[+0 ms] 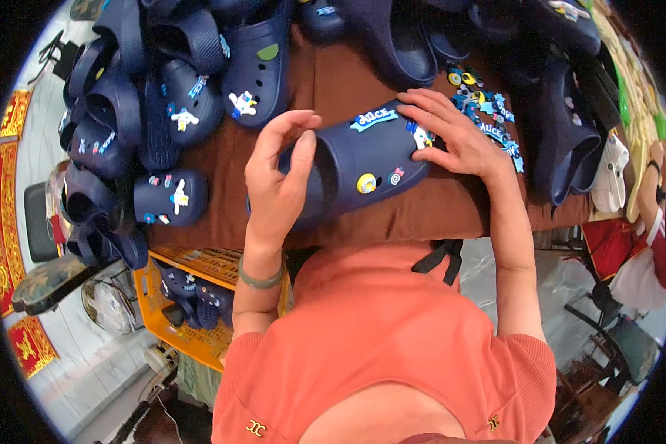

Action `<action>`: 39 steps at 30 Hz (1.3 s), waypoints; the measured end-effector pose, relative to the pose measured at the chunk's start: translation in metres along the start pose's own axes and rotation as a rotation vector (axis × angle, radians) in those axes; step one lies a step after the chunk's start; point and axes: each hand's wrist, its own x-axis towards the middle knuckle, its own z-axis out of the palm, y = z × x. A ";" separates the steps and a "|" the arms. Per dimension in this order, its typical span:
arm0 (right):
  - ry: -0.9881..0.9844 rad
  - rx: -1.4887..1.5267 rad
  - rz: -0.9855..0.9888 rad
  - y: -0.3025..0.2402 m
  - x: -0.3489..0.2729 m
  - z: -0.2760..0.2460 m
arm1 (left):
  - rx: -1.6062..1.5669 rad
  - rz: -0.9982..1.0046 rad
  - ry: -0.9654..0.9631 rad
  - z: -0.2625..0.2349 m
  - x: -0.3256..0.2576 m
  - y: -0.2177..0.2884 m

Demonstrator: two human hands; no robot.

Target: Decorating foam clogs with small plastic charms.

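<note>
A dark blue slip-on clog (351, 159) lies across the brown cloth in front of me, its toe to the right. My left hand (277, 170) is at its foot opening, thumb and curled fingertips close together by the upper's far rim. My right hand (455, 133) wraps over the toe, thumb beside a white cartoon charm (420, 136) partly hidden by the fingers. A blue lettered banner charm (374, 118), a yellow ring charm (366, 183) and a swirl charm (396, 176) sit on the upper.
Loose charms (485, 111) are heaped right of the clog. Several dark blue clogs (255, 66) crowd the left and far side, with more (566, 140) at the right. A yellow crate (152, 296) with clogs stands below the brown cloth-covered table (422, 214).
</note>
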 end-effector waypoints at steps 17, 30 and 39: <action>0.632 -0.114 0.456 0.029 0.006 0.024 | 0.310 0.152 0.042 0.015 -0.007 -0.036; 0.614 -0.534 0.239 0.010 0.001 -0.004 | 0.396 0.198 0.060 0.012 -0.010 -0.031; -0.055 -0.095 -0.029 -0.031 0.059 0.007 | 0.413 0.175 0.033 0.012 -0.011 -0.033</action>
